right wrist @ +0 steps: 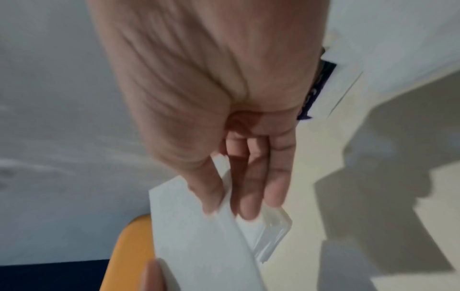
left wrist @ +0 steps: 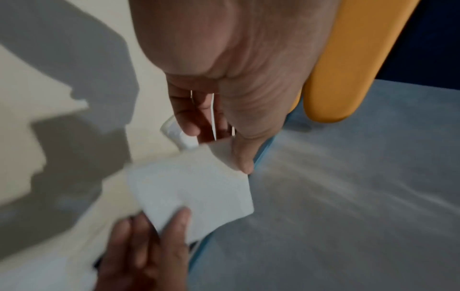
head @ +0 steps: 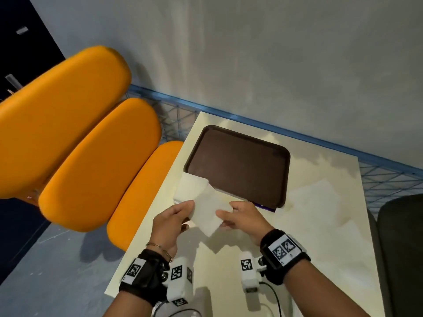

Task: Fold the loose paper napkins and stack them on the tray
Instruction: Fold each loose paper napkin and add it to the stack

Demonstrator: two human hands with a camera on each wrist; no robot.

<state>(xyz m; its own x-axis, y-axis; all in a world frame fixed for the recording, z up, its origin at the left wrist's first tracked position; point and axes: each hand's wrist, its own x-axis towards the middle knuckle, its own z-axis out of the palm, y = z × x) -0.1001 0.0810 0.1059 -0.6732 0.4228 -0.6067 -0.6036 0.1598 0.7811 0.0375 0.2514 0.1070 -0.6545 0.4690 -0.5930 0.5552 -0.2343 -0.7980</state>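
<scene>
1. Above the near-left part of the cream table [head: 320, 236], a white paper napkin [head: 209, 212] is held up between two hands, just near of the tray's near-left corner.
2. The napkin is seen as a thin, matte white sheet, roughly square, tilted so that one corner points toward the near edge of the table; a soft crease is visible across it in the head view.
3. The napkin's left edge is pinched by the left hand [head: 170, 221], thumb on top and the fingers [left wrist: 185, 116] curled beneath.
4. Its right edge is pinched by the right hand [head: 243, 217], the thumb being set against nearly straight fingers [right wrist: 251, 189], as shown in the right wrist view.
5. A small stack of white napkins [head: 191, 187] is seen lying on the table just far of the held one, overlapping the near-left corner of the tray.
6. The dark brown tray [head: 238, 164] is placed flat at the far-left part of the table.
7. Another unfolded napkin [head: 317, 197] is spread flat on the table to the right of the tray, pale and hard to separate from the tabletop.
8. Orange cushioned seats [head: 75, 133] are seen to the left of the table.
</scene>
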